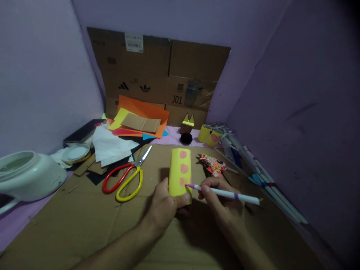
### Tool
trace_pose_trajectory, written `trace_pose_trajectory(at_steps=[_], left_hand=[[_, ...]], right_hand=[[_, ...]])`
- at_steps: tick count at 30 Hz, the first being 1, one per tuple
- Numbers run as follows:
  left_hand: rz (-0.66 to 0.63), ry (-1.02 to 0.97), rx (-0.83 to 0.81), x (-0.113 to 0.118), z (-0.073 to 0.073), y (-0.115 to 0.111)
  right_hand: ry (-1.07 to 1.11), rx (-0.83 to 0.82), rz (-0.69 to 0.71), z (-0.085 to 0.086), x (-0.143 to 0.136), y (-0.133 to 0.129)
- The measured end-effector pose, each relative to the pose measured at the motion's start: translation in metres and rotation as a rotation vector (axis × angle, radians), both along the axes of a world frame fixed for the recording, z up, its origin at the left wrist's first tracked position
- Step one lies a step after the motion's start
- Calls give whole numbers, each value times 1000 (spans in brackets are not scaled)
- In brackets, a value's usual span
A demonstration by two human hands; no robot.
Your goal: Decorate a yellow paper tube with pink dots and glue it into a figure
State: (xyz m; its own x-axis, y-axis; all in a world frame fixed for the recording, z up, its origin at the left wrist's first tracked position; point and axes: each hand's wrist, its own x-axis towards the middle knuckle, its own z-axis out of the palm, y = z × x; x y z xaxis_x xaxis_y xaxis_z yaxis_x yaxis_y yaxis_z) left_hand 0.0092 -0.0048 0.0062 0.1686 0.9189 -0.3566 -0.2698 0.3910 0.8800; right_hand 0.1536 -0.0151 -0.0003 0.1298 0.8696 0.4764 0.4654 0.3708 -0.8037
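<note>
My left hand (168, 204) is closed round the lower end of a yellow paper-covered tube (176, 168), thumb across its front. Several pinkish-red round spots run down the tube in a column. In my right hand (221, 198) is a white felt-tip pen (225, 192) with a purple tip and a purple band. Its tip meets the tube at the lowest spot, as far as I can see. To the left of the tube lie scissors (129, 174) with one red and one yellow handle, blades pointing away from me.
A white ceramic pot (30, 176) stands at the left, near a round lid (75, 153) and white paper scraps (108, 144). Orange paper (143, 108) leans by the back cardboard (157, 63). Small yellow tubes (204, 133) and a flowery pencil bundle (215, 165) are at right.
</note>
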Motion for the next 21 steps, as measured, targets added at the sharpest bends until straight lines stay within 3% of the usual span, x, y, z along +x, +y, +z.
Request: trace_pose_trajectory(at_steps=[21], left_hand=[[-15, 20, 10, 1, -2, 2]], right_hand=[[115, -23, -45, 9, -4, 1]])
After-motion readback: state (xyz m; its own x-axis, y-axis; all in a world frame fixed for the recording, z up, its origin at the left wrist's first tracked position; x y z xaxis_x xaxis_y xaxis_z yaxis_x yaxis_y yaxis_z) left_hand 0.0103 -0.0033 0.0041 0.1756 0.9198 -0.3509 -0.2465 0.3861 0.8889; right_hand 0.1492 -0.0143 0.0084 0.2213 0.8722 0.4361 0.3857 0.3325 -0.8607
